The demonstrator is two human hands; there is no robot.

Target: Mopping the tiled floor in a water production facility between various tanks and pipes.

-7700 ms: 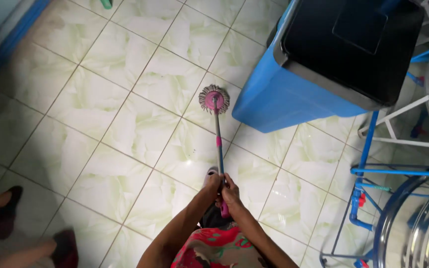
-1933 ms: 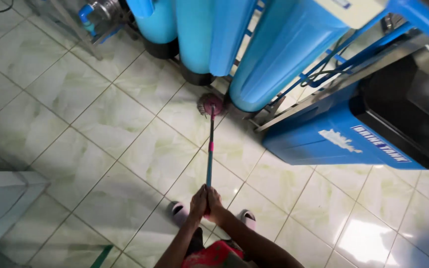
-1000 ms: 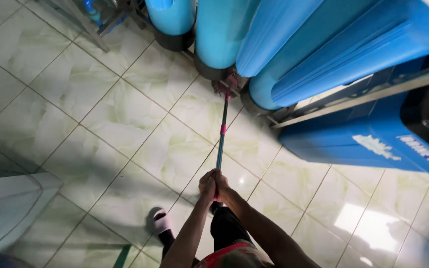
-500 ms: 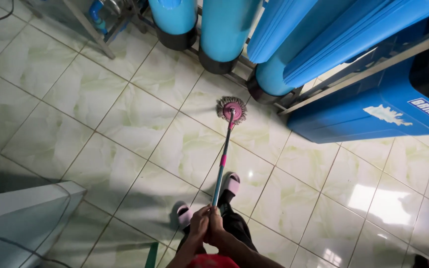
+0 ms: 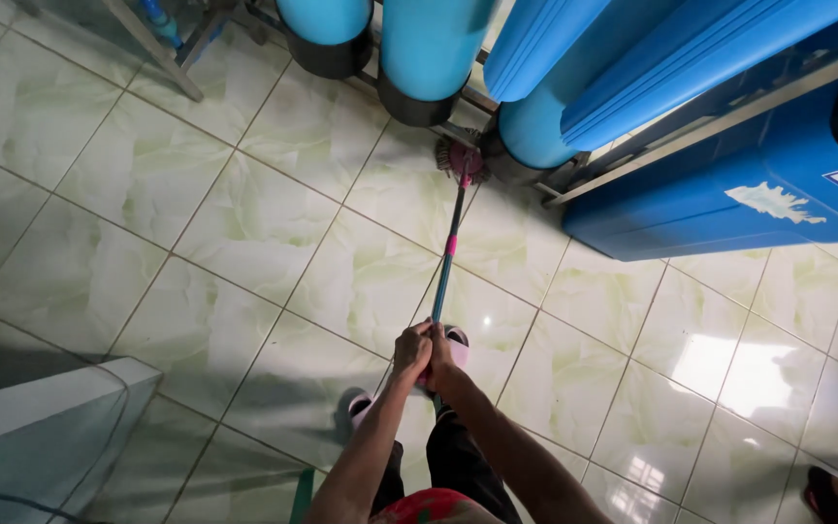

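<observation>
Both my hands are wrapped tight around the top of the mop handle (image 5: 446, 260), my left hand (image 5: 410, 351) and right hand (image 5: 439, 354) pressed against each other, right above my feet. The handle runs away from me across the pale green tiled floor (image 5: 244, 223). The mop head (image 5: 460, 158) lies on the tiles at the foot of the blue tanks (image 5: 429, 49), in the gap between two of their dark bases, touching or nearly touching them. To the right stands a blue box (image 5: 729, 194). At my lower left is a grey slab (image 5: 41, 437). Someone else's foot (image 5: 836, 485) shows at the bottom right corner.
</observation>
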